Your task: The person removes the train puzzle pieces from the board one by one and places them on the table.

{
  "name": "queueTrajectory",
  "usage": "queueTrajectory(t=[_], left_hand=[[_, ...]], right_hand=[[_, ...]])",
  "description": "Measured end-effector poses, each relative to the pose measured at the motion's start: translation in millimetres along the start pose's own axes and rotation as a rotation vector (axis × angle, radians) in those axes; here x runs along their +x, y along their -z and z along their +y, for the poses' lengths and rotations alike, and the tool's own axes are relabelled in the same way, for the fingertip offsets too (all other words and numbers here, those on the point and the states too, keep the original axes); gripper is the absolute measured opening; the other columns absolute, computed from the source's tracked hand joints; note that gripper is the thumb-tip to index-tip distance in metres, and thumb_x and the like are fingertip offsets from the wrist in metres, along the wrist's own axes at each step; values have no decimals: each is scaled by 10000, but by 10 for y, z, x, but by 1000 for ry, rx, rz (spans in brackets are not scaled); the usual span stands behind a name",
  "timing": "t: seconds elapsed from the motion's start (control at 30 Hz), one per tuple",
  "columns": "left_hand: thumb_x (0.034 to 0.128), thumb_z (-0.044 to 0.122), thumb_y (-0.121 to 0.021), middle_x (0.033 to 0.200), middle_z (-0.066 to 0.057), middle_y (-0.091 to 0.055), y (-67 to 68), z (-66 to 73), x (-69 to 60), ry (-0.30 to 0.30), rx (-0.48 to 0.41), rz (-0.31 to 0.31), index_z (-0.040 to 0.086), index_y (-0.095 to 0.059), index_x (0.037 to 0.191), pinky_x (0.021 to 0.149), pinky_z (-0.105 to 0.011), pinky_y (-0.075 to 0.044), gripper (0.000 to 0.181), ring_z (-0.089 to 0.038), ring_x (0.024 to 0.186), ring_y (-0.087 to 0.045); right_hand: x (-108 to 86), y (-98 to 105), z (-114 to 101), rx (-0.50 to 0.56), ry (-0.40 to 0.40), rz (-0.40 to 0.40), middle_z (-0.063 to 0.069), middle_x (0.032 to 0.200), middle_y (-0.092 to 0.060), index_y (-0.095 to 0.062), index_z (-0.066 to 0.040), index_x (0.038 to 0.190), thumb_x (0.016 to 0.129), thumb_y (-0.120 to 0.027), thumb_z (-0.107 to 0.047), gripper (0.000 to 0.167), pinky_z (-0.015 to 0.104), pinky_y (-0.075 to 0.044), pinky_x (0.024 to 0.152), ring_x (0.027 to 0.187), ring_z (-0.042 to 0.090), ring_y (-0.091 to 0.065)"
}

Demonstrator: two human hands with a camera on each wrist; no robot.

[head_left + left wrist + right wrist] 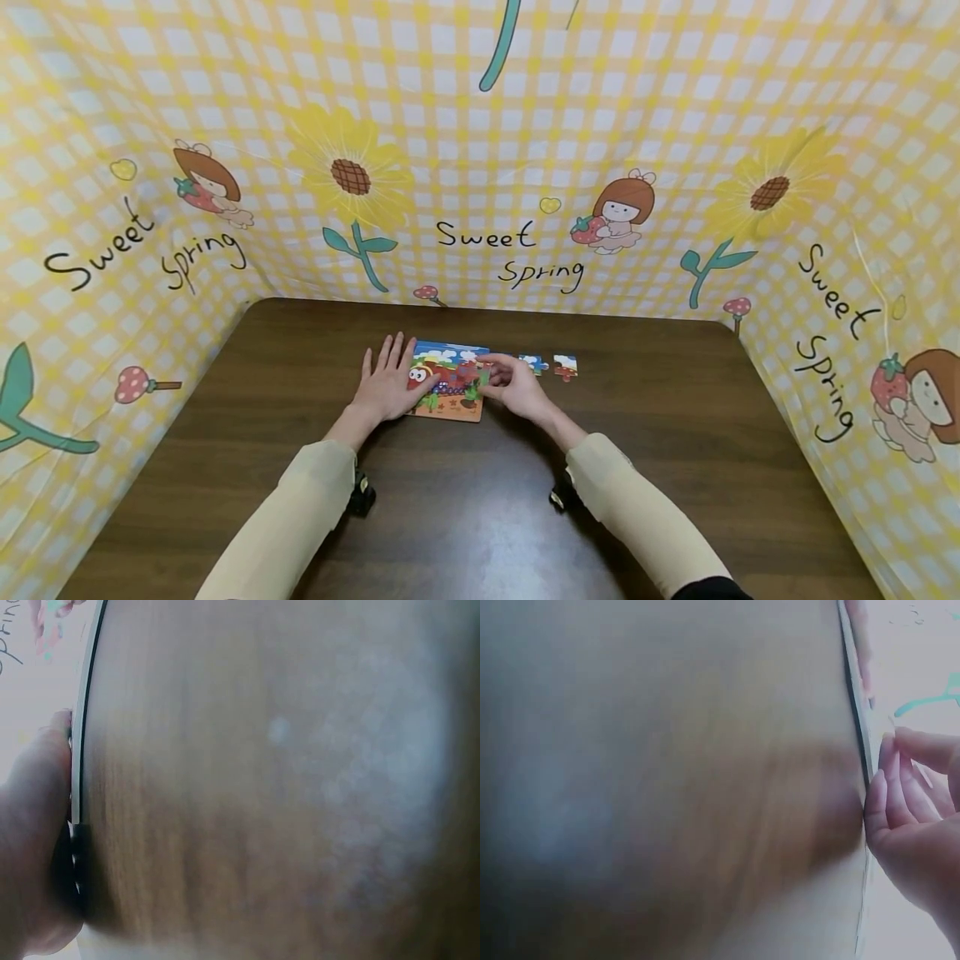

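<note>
A jigsaw puzzle [453, 407] in a shallow board lies on the wooden table, with a blue sky at its far side and a red cartoon figure in the middle. My left hand [385, 389] rests on its left part, fingers spread and straight, thumb across the picture. At the right edge my right hand [519, 389] pinches a small puzzle piece [483, 379] between thumb and forefinger; the fingers hide part of it. In the right wrist view, the right hand [919, 802] shows its fingertips together on a thin edge.
Right of the puzzle lie a loose blue-and-white piece [535, 363], partly behind the right hand, and another loose piece [566, 365] farther right. A yellow checked cloth [480, 183] stands around the back and sides of the table [465, 517].
</note>
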State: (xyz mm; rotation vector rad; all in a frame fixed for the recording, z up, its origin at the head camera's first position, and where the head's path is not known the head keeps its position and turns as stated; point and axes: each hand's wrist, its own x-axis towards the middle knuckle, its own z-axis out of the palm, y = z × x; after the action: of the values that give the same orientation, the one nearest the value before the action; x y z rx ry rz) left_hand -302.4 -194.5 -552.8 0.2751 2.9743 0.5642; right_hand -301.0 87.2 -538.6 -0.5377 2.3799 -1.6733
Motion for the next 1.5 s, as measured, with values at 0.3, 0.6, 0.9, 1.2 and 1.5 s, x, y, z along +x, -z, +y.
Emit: queueTrajectory(t=[0.3, 0.6, 0.9, 1.2, 1.5], left_hand=[[1049, 810, -419, 1866, -200, 6, -67, -83, 55, -3, 7, -15, 110, -68, 1789, 1365, -705, 84, 1077, -414, 1745, 40], [1080, 726, -469, 1861, -220, -10, -20, -17, 22, 4, 31, -5, 87, -76, 1784, 1361, -722, 65, 1029, -433, 1740, 29], [1079, 717, -478, 1858, -230, -15, -16, 5, -5, 1, 10, -8, 79, -87, 1782, 1359, -723, 68, 1027, -444, 1737, 25], [1070, 741, -469, 1855, -239, -10, 7, 5, -16, 1, -5, -11, 72, -85, 1781, 1357, -721, 84, 1049, -447, 1736, 39], [1039, 843, -384, 1866, -197, 30, -51, -77, 48, 4, 14, -27, 115, -43, 1789, 1361, -707, 99, 1099, -413, 1744, 60]], right_hand=[[-231, 339, 61, 61, -51, -20, 225, 1080, -717, -647, 36, 1486, 986, -767, 40, 515, 237, -531, 658, 841, 75, -664], [-491, 721, 170, 68, -65, -52, 290, 1121, -720, -631, 69, 1482, 986, -752, 73, 511, 221, -587, 736, 854, 46, -709], [-708, 1064, 310, 36, -82, -81, 246, 1166, -726, -629, 79, 1481, 982, -778, 40, 523, 198, -594, 773, 900, 37, -711], [-810, 1295, 341, 2, -110, -90, 254, 1166, -716, -617, 99, 1474, 983, -777, 36, 520, 207, -579, 749, 894, 44, -702], [-766, 1371, 326, -120, -126, -135, 232, 1090, -712, -639, 83, 1456, 990, -786, 3, 495, 220, -555, 711, 859, 103, -661]])
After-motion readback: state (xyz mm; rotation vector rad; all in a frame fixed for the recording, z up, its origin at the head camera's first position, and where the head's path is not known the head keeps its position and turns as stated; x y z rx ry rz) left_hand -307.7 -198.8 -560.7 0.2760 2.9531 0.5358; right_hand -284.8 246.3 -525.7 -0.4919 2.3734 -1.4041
